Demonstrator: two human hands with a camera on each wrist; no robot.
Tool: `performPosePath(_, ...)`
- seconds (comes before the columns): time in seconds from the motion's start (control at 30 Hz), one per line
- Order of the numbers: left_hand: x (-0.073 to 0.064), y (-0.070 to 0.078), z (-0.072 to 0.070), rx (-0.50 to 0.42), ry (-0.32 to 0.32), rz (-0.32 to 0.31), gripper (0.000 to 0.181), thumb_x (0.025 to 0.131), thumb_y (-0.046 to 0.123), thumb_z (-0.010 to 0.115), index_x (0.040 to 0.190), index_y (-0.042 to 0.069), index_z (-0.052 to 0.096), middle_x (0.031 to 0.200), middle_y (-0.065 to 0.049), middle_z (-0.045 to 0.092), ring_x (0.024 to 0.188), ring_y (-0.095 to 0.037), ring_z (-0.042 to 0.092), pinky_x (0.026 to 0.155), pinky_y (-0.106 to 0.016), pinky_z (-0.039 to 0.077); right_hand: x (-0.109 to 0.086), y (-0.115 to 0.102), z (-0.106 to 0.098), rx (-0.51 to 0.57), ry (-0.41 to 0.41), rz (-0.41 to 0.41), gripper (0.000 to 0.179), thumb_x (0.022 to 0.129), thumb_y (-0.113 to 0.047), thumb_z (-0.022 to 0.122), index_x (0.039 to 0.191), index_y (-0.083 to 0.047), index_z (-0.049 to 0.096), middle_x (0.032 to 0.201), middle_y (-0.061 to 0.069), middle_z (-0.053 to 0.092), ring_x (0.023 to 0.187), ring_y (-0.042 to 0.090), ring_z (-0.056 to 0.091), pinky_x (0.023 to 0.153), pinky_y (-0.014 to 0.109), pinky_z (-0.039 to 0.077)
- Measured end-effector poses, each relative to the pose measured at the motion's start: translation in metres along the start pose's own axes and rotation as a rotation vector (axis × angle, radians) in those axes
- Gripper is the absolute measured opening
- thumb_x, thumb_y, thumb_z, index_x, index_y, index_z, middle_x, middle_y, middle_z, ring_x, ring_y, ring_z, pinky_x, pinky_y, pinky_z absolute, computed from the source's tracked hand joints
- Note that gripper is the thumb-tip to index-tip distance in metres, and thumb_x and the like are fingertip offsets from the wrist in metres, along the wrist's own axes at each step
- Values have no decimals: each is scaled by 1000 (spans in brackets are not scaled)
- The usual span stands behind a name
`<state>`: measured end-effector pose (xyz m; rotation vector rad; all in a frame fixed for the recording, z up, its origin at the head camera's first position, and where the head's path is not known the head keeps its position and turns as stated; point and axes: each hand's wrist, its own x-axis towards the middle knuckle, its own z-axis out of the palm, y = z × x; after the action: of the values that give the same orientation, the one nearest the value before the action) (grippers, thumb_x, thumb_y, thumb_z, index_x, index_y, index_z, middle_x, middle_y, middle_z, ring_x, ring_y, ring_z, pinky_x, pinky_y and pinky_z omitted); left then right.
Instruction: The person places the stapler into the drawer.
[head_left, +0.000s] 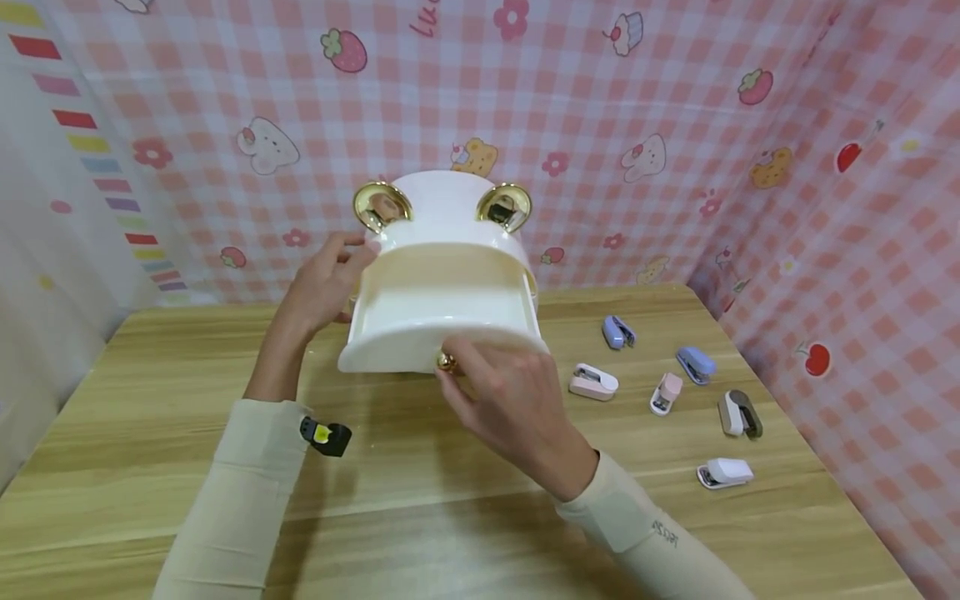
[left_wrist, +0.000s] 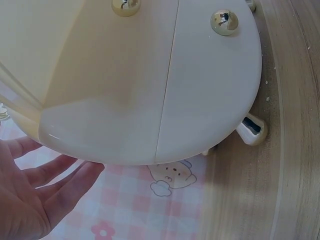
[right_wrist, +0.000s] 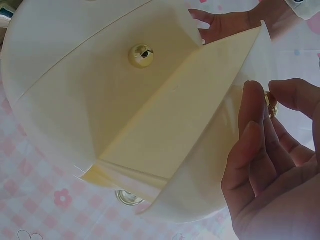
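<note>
The white cabinet [head_left: 438, 196] stood at the table's [head_left: 187, 467] far middle; its shell looked light, stiff and slick, probably easy to nudge unless braced at the side. Its drawer [head_left: 390, 352] stuck out toward the near side, pale interior showing. The left hand [head_left: 321, 282] touched the cabinet's left side, its fingers spread; the right hand [head_left: 513, 400] was at the drawer's front. Six staplers [head_left: 666, 393] lay to the right. The gold knob [head_left: 447, 361], pinched between the right thumb and fingers, seemed smooth, perhaps slippery, yet the best hold for the drawer.
</note>
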<state>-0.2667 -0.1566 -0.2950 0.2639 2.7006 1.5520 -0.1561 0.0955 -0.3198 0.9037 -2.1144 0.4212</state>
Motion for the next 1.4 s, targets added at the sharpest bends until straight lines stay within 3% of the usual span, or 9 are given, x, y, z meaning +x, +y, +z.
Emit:
performPosePath(0.47, -3, 2, -1, 1, -1, -7, 82, 96, 73, 41, 156, 19, 33, 153, -19, 39, 130, -40, 45, 73, -48, 61, 1, -1, -11, 11, -17, -11, 11, 93, -22, 71, 93, -14, 64, 71, -9, 70, 53, 7, 61, 37, 22, 35)
performPosePath(0.83, -2, 1, 1, 4, -7, -1, 84, 96, 74, 41, 158, 19, 31, 154, -20, 38, 132, -41, 44, 73, -48, 61, -2, 11, -42, -22, 17, 4, 18, 90, -19, 73, 103, -8, 68, 75, -2, 73, 56, 9, 65, 36, 21, 34)
performPosePath(1.07, -1, 0, 0, 7, -4, 1, 83, 96, 74, 41, 158, 19, 31, 154, -20, 38, 132, -41, 44, 73, -48, 61, -1, 30, -63, -68, 75, 76, 24, 91, -21, 74, 105, -3, 69, 77, 6, 74, 59, 18, 69, 37, 29, 41)
performPosePath(1.23, -1, 0, 0, 8, -3, 1, 83, 96, 74, 41, 158, 19, 32, 154, -20, 38, 132, -41, 44, 73, -48, 61, -3, 41, -73, -121, 89, 113, 32, 89, -23, 77, 112, -1, 70, 96, 14, 74, 71, 29, 70, 41, 36, 47)
performPosePath(1.4, -1, 1, 0, 9, 3, 6, 83, 95, 74, 41, 157, 19, 33, 153, -20, 39, 130, -41, 45, 71, -45, 61, -10, 53, -73, -152, 96, 129, 45, 86, -24, 82, 123, -2, 69, 126, 15, 68, 100, 36, 69, 61, 50, 58)
